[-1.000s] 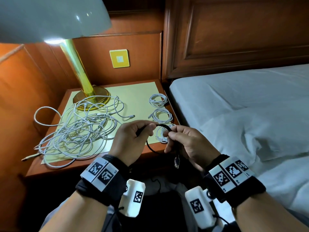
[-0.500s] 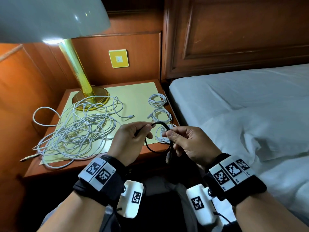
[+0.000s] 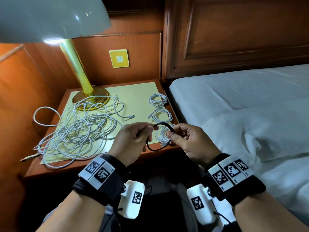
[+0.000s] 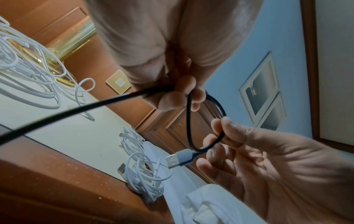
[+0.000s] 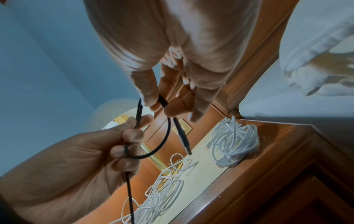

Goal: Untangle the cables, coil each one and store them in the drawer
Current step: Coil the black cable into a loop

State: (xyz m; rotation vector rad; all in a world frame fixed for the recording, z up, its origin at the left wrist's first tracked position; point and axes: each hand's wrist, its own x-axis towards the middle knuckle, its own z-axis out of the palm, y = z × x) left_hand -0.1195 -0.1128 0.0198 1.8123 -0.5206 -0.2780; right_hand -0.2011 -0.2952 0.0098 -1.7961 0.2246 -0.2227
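Holding 1 black cable looped above the nightstand's front edge: my left hand is gripping it, my right hand pinching its loop. Tangled white cables are lying front-left; 3 coiled white cables along the right edge.

Black wristbands with white square-code tags; white camera pods beneath.

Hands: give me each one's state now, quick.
Left hand: fingers curled around the black cable.
Right hand: thumb and fingers pinch the same black cable near its USB plug.
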